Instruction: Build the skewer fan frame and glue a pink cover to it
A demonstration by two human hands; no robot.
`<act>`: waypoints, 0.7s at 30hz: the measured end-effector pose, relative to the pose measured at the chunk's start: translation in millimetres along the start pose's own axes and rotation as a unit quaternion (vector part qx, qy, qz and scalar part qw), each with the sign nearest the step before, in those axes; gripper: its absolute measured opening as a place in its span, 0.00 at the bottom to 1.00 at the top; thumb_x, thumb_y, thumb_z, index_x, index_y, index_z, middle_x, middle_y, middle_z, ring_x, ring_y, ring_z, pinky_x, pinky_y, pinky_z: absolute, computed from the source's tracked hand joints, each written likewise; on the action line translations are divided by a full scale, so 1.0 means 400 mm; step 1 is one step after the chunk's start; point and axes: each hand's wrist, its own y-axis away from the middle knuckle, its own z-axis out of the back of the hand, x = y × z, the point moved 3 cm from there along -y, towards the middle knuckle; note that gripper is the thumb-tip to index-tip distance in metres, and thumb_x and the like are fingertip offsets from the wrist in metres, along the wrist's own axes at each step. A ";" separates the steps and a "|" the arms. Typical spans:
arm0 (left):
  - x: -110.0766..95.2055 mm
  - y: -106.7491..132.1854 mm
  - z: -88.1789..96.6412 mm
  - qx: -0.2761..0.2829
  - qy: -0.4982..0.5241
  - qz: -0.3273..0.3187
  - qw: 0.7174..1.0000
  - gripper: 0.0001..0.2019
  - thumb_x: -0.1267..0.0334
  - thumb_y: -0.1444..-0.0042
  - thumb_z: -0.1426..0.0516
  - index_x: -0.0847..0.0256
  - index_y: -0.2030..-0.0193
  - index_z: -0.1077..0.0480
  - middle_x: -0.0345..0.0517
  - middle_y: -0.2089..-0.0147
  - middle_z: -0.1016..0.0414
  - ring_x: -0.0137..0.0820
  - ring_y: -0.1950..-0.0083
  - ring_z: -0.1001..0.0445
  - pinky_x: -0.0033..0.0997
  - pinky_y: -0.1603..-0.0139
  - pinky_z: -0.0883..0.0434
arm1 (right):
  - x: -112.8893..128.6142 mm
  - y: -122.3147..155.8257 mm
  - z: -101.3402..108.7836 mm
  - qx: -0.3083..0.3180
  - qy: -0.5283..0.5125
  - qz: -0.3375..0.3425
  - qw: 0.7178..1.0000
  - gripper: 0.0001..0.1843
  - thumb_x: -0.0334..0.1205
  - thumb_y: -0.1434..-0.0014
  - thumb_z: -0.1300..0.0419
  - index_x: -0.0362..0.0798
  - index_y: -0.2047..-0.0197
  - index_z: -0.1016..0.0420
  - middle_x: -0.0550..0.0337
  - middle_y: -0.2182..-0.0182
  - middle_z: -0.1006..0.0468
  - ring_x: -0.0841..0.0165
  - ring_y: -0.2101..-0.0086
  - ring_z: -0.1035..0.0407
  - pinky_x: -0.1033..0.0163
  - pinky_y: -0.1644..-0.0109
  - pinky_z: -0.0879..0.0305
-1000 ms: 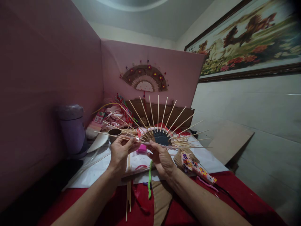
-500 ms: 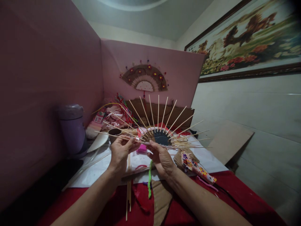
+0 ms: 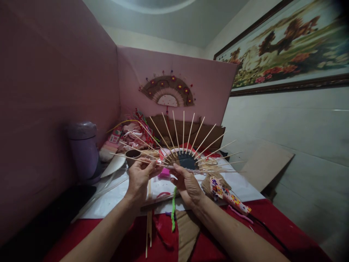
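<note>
"How is the grip sitting?"
"The left hand [image 3: 139,178] is pinching a stick [image 3: 121,155]; the right hand [image 3: 189,185] is clamping the fan [image 3: 188,160] by its lower edge, mid-frame."
"What is working best?"
"Probably pressing evenly, not bending the stick; the flowered tool [image 3: 230,199] is lying lower right."

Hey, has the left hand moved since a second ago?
No, not visibly: judged against the brown cup near it, the left hand sits in the same place as in both earlier pictures.
</note>
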 end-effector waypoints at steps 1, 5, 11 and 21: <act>0.000 0.000 0.000 -0.001 0.001 0.000 1.000 0.15 0.65 0.64 0.34 0.65 0.74 0.37 0.41 0.78 0.25 0.32 0.76 0.24 0.34 0.70 0.26 | 0.001 0.002 -0.003 0.000 -0.001 -0.001 1.000 0.04 0.36 0.57 0.34 0.45 0.74 0.23 0.60 0.74 0.20 0.70 0.71 0.29 0.67 0.72 0.38; 0.000 0.001 -0.001 -0.004 0.007 -0.001 1.000 0.15 0.66 0.65 0.34 0.65 0.74 0.37 0.43 0.78 0.25 0.33 0.76 0.24 0.35 0.70 0.25 | 0.005 0.008 -0.012 -0.001 0.000 -0.007 1.000 0.05 0.36 0.58 0.34 0.45 0.74 0.24 0.60 0.74 0.20 0.69 0.71 0.29 0.65 0.69 0.36; -0.002 0.006 -0.002 -0.004 0.006 -0.006 1.000 0.14 0.66 0.64 0.34 0.66 0.74 0.36 0.44 0.77 0.25 0.33 0.76 0.24 0.34 0.70 0.26 | 0.006 0.007 -0.009 -0.004 0.002 -0.003 1.000 0.05 0.35 0.58 0.34 0.45 0.74 0.24 0.60 0.73 0.21 0.70 0.70 0.30 0.67 0.70 0.38; -0.003 0.004 -0.003 -0.004 0.004 -0.001 1.000 0.16 0.65 0.65 0.34 0.64 0.74 0.38 0.42 0.78 0.26 0.33 0.76 0.24 0.34 0.70 0.26 | -0.002 -0.003 0.004 0.009 0.004 -0.001 1.000 0.05 0.37 0.56 0.34 0.45 0.73 0.23 0.60 0.72 0.20 0.71 0.69 0.30 0.68 0.71 0.39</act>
